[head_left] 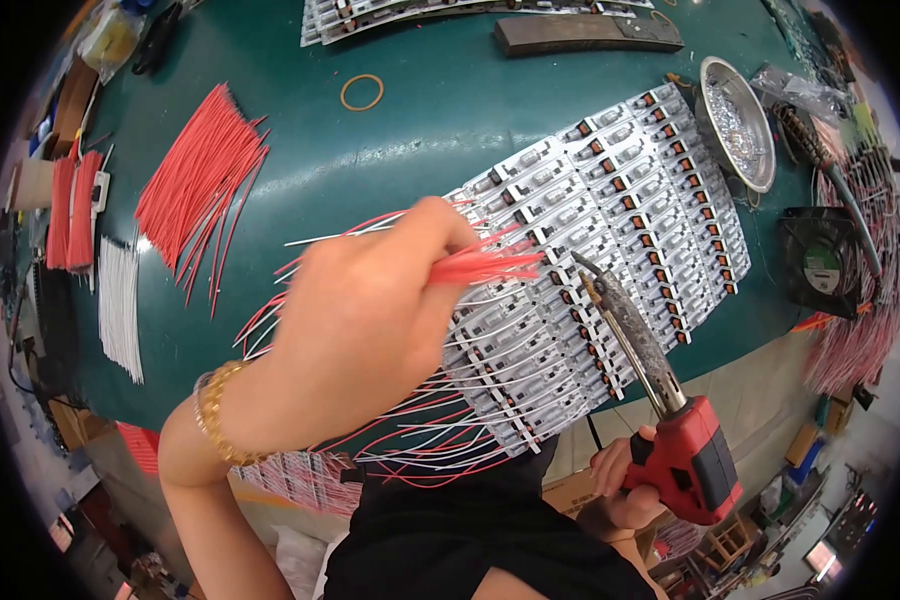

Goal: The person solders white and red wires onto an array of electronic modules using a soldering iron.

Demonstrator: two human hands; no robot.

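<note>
The left hand [370, 310] grasps a bunch of red wires [490, 263] in pinched fingers, its ends over the panel of small circuit boards [660, 190], which lies on the bench [300, 140] from centre to right; the right hand [634, 506], at the near right, has its fingers wrapped around the handle of a red-and-black soldering iron [685, 455], whose tip points far-left over the boards, just right of the bunch.

The likeliest trouble is heat — if the tip is hot, a small slip leftward could scorch the wire ends or burn the bare left fingers; loosening that pinch could fan the strands across neighbouring pads; the red and white wires trailing off the panel's left and near edges run close under the left wrist, so its bracelet [211, 412] could snag one and tug a joint or shift the panel.
</note>
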